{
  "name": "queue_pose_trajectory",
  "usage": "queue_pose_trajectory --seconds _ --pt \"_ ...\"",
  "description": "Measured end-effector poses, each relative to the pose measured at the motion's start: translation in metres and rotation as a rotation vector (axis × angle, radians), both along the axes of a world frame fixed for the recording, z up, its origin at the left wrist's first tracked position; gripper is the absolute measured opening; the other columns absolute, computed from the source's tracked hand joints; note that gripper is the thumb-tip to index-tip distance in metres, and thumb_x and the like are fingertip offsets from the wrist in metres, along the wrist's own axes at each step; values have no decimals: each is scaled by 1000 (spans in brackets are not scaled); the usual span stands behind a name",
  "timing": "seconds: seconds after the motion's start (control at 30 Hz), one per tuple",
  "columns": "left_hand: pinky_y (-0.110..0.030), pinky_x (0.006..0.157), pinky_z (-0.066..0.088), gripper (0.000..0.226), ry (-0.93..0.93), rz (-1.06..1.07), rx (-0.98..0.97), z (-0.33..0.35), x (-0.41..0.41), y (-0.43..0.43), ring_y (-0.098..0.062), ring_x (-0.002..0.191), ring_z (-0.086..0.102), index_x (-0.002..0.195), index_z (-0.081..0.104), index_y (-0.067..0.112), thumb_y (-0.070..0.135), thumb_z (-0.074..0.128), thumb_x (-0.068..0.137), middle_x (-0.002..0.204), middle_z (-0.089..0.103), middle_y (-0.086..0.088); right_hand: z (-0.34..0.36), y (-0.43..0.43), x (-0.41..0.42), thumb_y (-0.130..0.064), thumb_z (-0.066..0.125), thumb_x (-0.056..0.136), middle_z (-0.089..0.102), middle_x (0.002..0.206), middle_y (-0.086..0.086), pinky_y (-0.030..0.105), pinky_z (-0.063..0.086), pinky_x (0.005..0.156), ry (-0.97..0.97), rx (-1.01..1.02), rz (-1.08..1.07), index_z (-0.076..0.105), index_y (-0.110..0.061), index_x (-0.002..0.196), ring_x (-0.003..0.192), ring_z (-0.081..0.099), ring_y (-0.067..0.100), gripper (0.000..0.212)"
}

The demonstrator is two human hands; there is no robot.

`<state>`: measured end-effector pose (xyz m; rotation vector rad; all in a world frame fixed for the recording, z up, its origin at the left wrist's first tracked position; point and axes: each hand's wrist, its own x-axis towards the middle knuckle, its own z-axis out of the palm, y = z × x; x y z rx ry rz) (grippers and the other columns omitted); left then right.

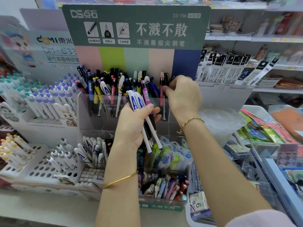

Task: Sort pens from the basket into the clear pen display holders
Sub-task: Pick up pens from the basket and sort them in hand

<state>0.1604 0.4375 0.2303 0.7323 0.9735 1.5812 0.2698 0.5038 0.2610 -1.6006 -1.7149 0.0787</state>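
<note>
My left hand [131, 126] grips a bundle of pens [141, 108], several white ones with blue "A" clips, a black one and a pink one, held upright in front of the clear tiered pen holder [85, 112]. My right hand [183, 94] reaches into the top right compartment of that holder, its fingers curled round a dark pen [166, 79] beside a red-and-pink pen [161, 92]. The top tier holds several mixed pens. Lower tiers hold white pens [91, 151] and pastel pens [164, 184]. No basket is plainly visible.
A white display of purple-capped pens [49, 99] stands to the left, with a perforated white tray [41, 167] below it. Packaged refills [229, 69] hang at right. A green signboard [136, 27] rises behind the holder. Stationery bins [265, 145] crowd the right side.
</note>
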Motion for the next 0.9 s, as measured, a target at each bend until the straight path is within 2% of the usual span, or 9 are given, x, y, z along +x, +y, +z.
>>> queue_pose_trajectory --seconds 0.07,0.23,0.3,0.37,0.43,0.53,0.63,0.77,0.9 --pt "-37 73 60 21 17 -13 8 1 1 0 -17 74 70 113 51 -1 -3 56 92 81 64 -9 -1 -2 1 -35 65 88 60 111 6 29 34 70 -16 -33 -16 60 -13 106 103 54 27 29" --pt "-33 69 59 16 63 -40 26 3 6 0 -16 75 72 103 57 5 -3 57 90 78 70 -4 6 -17 10 -30 62 91 62 84 -2 29 44 70 303 32 184 64 -14 92 80 58 13 16" --pt "-30 65 59 17 69 -70 47 4 8 -1 -16 75 71 104 59 7 -3 57 90 82 71 -6 11 -26 11 -29 61 92 63 69 -4 23 48 63 342 -84 361 69 -11 82 62 58 3 22" --pt "-32 69 59 20 95 -96 72 5 10 -1 -19 81 71 107 61 9 -2 57 90 88 71 -8 12 -32 11 -24 64 91 66 68 -1 22 53 55 390 -258 508 70 -6 87 52 59 2 20" --pt "-36 73 60 19 109 -93 67 4 11 0 -22 85 71 107 61 8 0 57 91 90 72 -9 11 -30 11 -18 64 91 66 69 2 25 54 52 456 -278 539 70 -3 89 52 60 4 16" --pt "-37 72 61 8 76 -41 2 1 8 2 -24 84 72 99 58 5 0 54 94 88 72 -11 15 -21 12 -16 59 93 65 67 4 39 54 61 588 -20 399 68 -11 76 61 61 12 19" --pt "-35 69 61 6 26 11 -58 -1 5 2 -21 78 70 93 56 7 3 53 96 84 67 -9 24 -16 12 -19 54 96 63 72 -4 47 54 67 683 199 273 57 -25 77 74 67 22 21" --pt "-32 64 61 10 19 52 -58 0 4 2 -14 62 64 87 55 8 2 54 96 71 59 -4 25 -13 6 -19 52 95 63 76 -2 45 51 72 552 386 244 61 -15 86 77 62 24 14" --pt "-31 63 61 7 7 55 -54 0 6 3 -11 57 64 90 53 8 4 55 96 70 59 -4 13 -6 0 -14 57 93 65 86 5 40 48 78 374 309 262 65 -3 97 85 60 25 14"
